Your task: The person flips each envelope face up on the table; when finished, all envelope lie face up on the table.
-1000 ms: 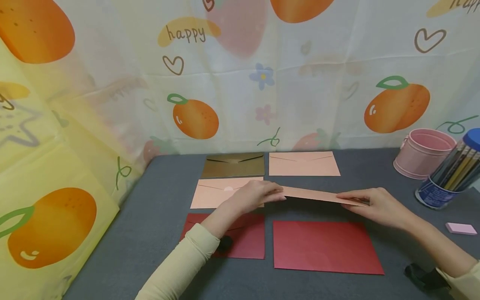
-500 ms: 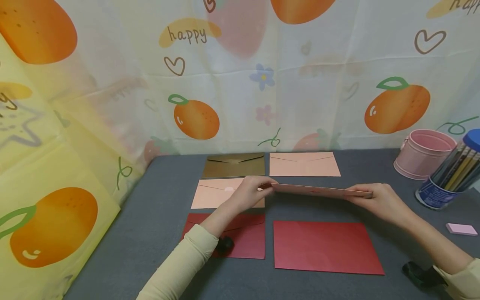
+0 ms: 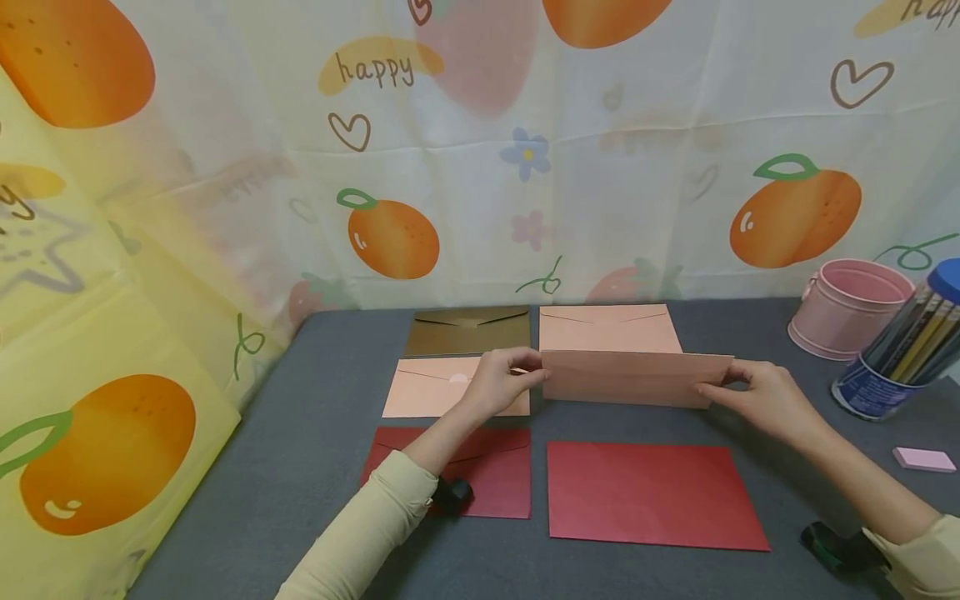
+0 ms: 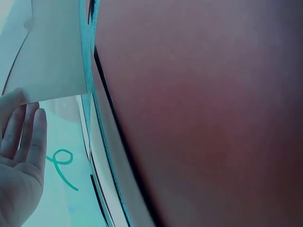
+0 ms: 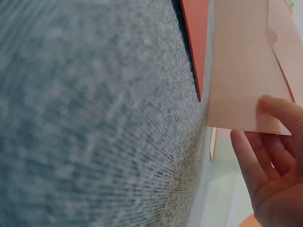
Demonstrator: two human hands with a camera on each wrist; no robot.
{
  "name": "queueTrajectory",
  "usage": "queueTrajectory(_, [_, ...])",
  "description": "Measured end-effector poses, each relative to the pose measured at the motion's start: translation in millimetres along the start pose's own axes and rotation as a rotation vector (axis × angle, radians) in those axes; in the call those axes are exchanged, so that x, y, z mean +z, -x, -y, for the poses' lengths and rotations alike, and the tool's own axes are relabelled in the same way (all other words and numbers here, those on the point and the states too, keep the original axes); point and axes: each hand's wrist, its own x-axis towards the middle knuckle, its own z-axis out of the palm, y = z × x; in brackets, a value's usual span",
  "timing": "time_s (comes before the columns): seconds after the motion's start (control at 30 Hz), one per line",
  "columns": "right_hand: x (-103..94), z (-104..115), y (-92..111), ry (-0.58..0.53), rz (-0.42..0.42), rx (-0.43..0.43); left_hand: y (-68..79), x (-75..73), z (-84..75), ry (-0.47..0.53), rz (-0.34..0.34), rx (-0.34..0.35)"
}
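Both hands hold a pink envelope (image 3: pixel 633 379) by its short ends, lifted above the grey table and tilted so a broad plain face shows in the head view. My left hand (image 3: pixel 498 383) pinches its left end between thumb and fingers; my right hand (image 3: pixel 765 404) pinches the other. Both wrist views show its flap side with a small round seal. Behind it lies another pink envelope (image 3: pixel 611 325). A third pink envelope (image 3: pixel 420 387), partly hidden by my left hand, lies at left, below an olive-gold envelope (image 3: pixel 468 337). Nearest me lie two red envelopes, one at left (image 3: pixel 498 483), one at right (image 3: pixel 652 492).
On the right stand a pink bucket (image 3: pixel 843 312) and a blue-labelled tub of pencils (image 3: pixel 877 387). A small pink eraser (image 3: pixel 924 459) lies in front of them. A fruit-printed cloth (image 3: pixel 622 192) hangs behind the table (image 3: pixel 247 475) and along its left.
Both hands have turned the held envelope from nearly edge-on to a steeper tilt, bringing a broad face into the head view. The envelopes on the table stay put.
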Motion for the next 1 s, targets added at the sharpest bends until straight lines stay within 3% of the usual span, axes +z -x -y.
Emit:
queueTrajectory(0.33, [1.1,0,-1,-0.059,0.027,0.147,-0.3,2.5,-2.3,0.036,-0.065,-0.116])
queueTrajectory(0.57, [4.1,0,-5,-0.092,0.036,0.194,-0.4,3.2,0.0,0.084,-0.102,-0.193])
queueTrajectory(1.0, [9.7,-1,-14,-0.185,0.142,0.283,1.4,3.3,4.2,0.189,-0.136,-0.289])
